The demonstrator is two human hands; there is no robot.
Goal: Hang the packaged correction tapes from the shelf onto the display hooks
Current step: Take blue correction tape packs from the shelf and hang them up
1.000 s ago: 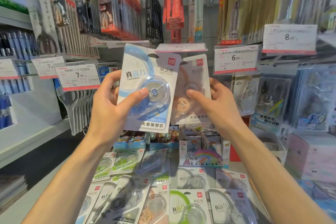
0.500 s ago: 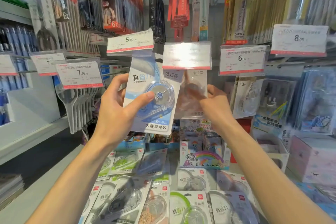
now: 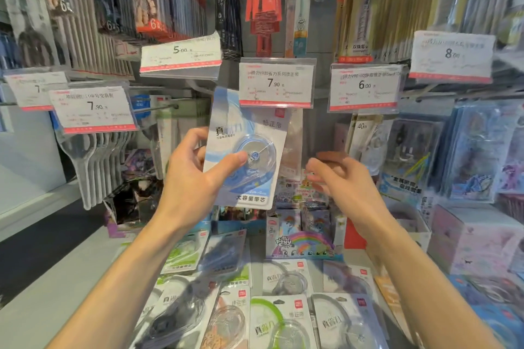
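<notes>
Left hand (image 3: 195, 181) grips a blue tape pack (image 3: 243, 150) upright, thumb pressed across its front blister, fingers curled behind its left edge; most of the pack stands above and right of the grip, its top tucked behind the 7.90 tag (image 3: 276, 82). Right hand (image 3: 340, 181), just right of the pack, holds nothing, fingers loosely curled. More packs (image 3: 283, 317) lie on the shelf (image 3: 71, 292) below both hands.

Two hands: left hand (image 3: 195, 178), right hand (image 3: 344, 187). One blue correction tape pack (image 3: 243, 150) held up. Five readable price tags: two 7.90 (image 3: 276, 83) (image 3: 93, 106), 5.00 (image 3: 180, 54), 6.00 (image 3: 365, 86), 8.00 (image 3: 452, 54).
</notes>
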